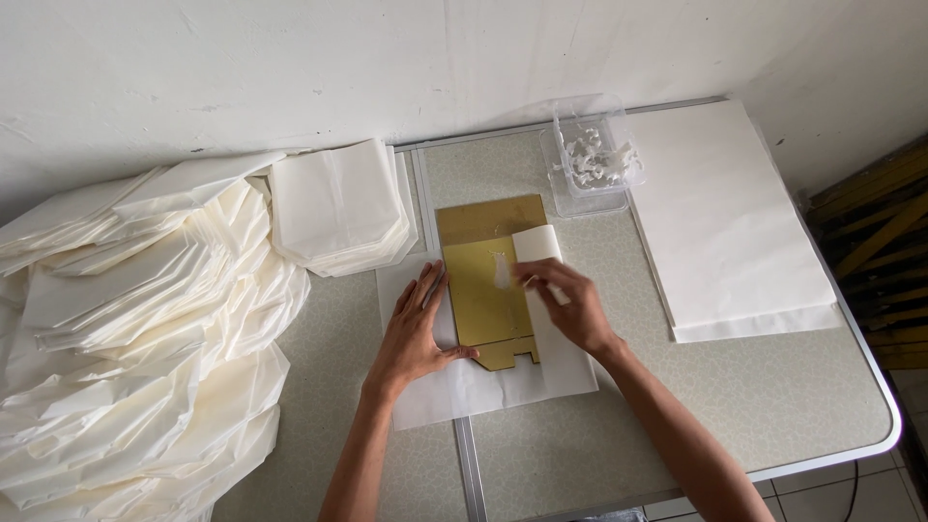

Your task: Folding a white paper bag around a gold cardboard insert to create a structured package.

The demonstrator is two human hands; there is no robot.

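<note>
While the left hand (414,329) lies flat and open on the white paper sheet (483,382), the right hand (570,300) pinches its folded strip (537,244) over the gold template (488,290), long axis running away along the worktop (754,387).

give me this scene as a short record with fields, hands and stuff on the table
left hand: flat on the white sheet, beside the gold template
right hand: fingertips on the sheet's folded flap, over the template
tub: clear, white paste inside, behind the template
paper stack: flat, at right
folded bags: piled at left
table: speckled grey
</note>
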